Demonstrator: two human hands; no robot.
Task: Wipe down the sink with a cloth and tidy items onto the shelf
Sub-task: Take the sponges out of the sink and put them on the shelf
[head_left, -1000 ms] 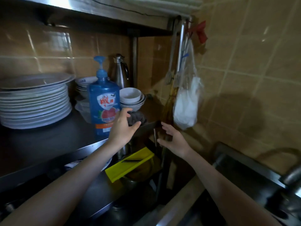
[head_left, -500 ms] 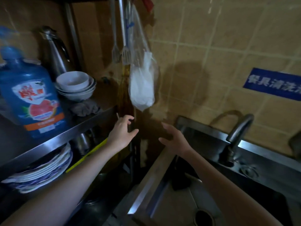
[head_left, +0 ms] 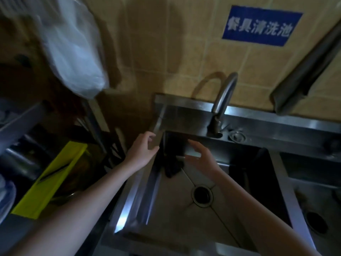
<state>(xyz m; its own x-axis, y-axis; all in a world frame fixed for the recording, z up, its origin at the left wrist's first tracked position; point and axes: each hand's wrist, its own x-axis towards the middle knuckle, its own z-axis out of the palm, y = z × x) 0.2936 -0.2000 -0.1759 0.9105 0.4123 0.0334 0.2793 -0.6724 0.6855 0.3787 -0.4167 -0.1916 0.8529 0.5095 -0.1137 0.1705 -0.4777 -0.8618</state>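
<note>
Basin of the stainless-steel sink [head_left: 147, 193] fills the near field; round dark drain opening [head_left: 202, 195] sits at its centre. At 9 o'clock of the basin, outside it and lower, a yellow-green flat plastic slicer [head_left: 49, 180] lies tilted under the grey metal shelf [head_left: 16, 119]. My left hand [head_left: 143, 150] hovers over the sink's left rim, fingers apart and loosely bent, holding nothing. My right hand [head_left: 201, 157] hovers over the basin, fingers likewise apart, holding nothing. Dark crumpled cloth [head_left: 171, 167] hangs in the basin's 11 o'clock corner, between the two hands; contact with either hand cannot be told. Beyond, at 12 o'clock, curved steel faucet [head_left: 224, 93] on the back ledge. Farthest: white plastic bag [head_left: 73, 52] at 10 o'clock, blue rectangular wall sign [head_left: 258, 25] at 1 o'clock.
</note>
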